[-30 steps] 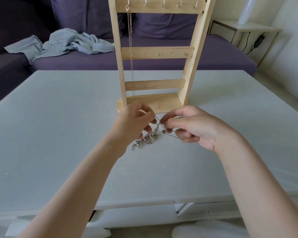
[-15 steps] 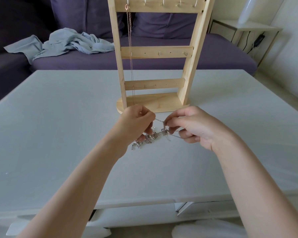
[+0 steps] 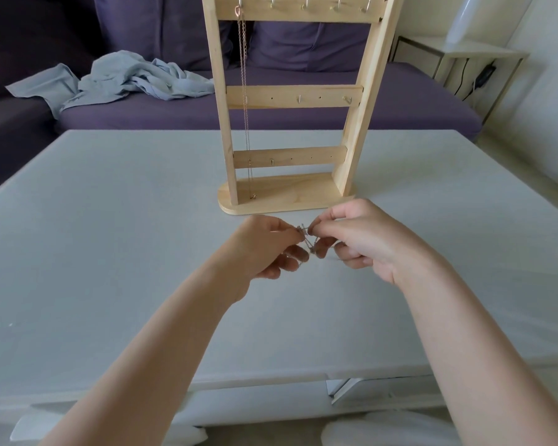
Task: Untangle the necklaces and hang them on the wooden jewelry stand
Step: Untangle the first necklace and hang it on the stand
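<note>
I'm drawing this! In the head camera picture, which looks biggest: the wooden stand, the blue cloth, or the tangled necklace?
1. Wooden stand, its top cut off.
2. Blue cloth, farther back, so maybe bigger really.
3. Tangled necklace, mostly hidden between the hands.

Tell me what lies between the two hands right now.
In the head view, only the tangled silver chain spans the small gap between the left hand and right hand; both pinch it above the table.

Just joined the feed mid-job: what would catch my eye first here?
Dead centre, the left hand and right hand pinch a tangled silver chain just above the white table. Right behind them stands the wooden jewelry stand, with one rose-gold necklace already hanging from its top-left hook.
</note>
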`<action>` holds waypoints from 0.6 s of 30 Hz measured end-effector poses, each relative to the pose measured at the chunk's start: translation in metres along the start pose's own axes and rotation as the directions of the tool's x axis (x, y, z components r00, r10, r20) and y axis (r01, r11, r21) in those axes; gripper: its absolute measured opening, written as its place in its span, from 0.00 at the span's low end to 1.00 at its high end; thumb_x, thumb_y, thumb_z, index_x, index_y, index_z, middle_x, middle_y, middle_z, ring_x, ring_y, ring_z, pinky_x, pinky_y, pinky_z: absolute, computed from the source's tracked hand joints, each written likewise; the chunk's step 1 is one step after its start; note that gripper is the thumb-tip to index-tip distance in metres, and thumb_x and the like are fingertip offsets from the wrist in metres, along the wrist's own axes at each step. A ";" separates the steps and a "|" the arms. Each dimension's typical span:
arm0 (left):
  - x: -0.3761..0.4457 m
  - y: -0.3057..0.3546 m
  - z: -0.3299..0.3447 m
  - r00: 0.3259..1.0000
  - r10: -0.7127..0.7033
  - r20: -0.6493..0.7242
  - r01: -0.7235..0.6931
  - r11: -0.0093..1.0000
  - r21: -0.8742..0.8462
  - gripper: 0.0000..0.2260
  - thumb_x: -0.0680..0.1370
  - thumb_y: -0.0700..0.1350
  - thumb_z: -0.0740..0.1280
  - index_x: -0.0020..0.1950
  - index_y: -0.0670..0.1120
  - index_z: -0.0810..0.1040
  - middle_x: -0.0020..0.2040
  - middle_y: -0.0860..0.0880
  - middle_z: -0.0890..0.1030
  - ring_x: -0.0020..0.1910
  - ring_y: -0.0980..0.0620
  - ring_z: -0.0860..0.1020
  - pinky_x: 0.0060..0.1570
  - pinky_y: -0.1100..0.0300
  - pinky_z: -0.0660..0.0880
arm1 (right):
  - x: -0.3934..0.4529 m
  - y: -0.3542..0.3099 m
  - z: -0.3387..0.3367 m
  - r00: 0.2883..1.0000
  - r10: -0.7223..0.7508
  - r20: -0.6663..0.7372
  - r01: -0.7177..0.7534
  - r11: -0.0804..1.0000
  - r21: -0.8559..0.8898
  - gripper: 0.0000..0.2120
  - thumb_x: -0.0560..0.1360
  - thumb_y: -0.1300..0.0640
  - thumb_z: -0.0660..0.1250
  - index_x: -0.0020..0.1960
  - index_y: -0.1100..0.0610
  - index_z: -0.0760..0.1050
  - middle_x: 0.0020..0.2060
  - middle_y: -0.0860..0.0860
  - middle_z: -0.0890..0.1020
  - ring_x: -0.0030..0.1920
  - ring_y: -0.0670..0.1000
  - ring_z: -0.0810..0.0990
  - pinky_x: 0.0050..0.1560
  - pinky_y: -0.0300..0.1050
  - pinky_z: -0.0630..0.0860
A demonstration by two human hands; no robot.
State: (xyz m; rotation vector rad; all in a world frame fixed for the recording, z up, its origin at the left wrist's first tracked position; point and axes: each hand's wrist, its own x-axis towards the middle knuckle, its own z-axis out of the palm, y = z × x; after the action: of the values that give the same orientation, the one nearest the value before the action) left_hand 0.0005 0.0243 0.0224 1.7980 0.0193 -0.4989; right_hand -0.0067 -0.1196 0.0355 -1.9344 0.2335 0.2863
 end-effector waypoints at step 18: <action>-0.004 0.007 -0.004 1.000 0.031 -0.003 -0.030 0.931 -0.365 0.10 0.80 0.37 0.60 0.45 0.45 0.81 0.35 0.50 0.83 0.22 0.60 0.68 0.19 0.70 0.61 | 0.001 -0.003 -0.005 1.000 0.008 -0.011 -0.003 0.904 0.427 0.05 0.74 0.65 0.67 0.40 0.61 0.72 0.22 0.49 0.72 0.20 0.44 0.63 0.17 0.34 0.53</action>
State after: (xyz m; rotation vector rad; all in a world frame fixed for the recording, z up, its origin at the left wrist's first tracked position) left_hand 0.0003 0.0270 0.0307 1.4297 0.0773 -0.4429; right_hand -0.0048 -0.1230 0.0397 -1.4993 0.2846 0.2057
